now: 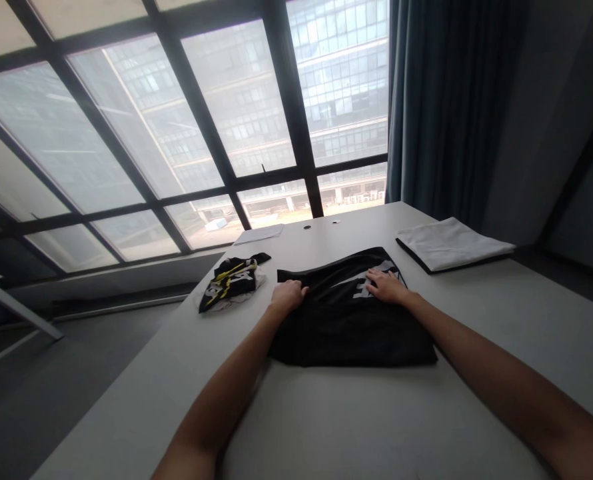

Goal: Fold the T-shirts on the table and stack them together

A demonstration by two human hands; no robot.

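A black garment point(349, 320) with a white print lies folded flat on the white table point(326, 420) in front of me. My left hand point(287, 294) rests on its left edge with the fingers curled onto the cloth. My right hand point(387, 285) lies flat on the upper right part, fingers stretched out over the white print. Both forearms reach forward from the near edge of the table.
A crumpled black, yellow and white garment point(232, 283) lies left of the black one. A folded white cloth on a dark backing point(451, 244) sits at the right rear. A sheet of paper point(259, 234) lies at the far edge, before large windows and a blue curtain point(436, 100).
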